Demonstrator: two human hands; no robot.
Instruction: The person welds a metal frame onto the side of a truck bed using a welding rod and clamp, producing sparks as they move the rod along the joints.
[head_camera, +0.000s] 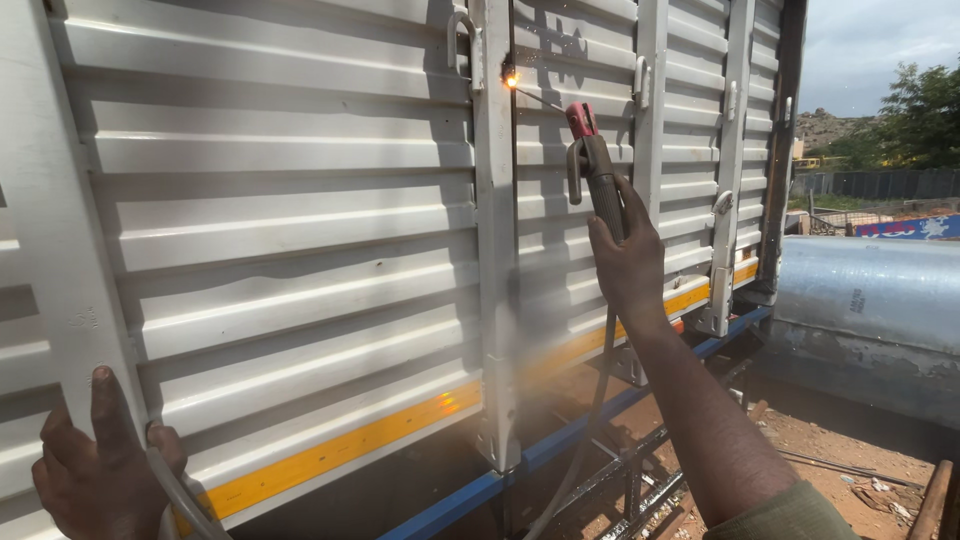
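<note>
left grip: left hand (95, 465) is closed around the edge of a white post (60, 250) at the far left of the corrugated truck body panel (280, 230), with a grey cable (180, 495) running under the fingers.
cable risk: that cable sits pinched between hand and metal; i judge a tug from the other end could drag it or loosen the bracing hold.
upright: middle white upright (495, 250) is where the arc burns, sparks (511, 80) bright near its top beside a small handle bracket (462, 45).
spark risk: both hands are bare, so falling sparks could land on the skin, and the glare is unshielded.
right grip: right hand (628, 262) is wrapped firmly round the electrode holder (592, 160), its thin rod reaching up-left to the spark point.
rod risk: at arm's stretch, a small wobble could stick the rod or break the arc.
far right: grey tank (870, 290) stands well apart.
</note>
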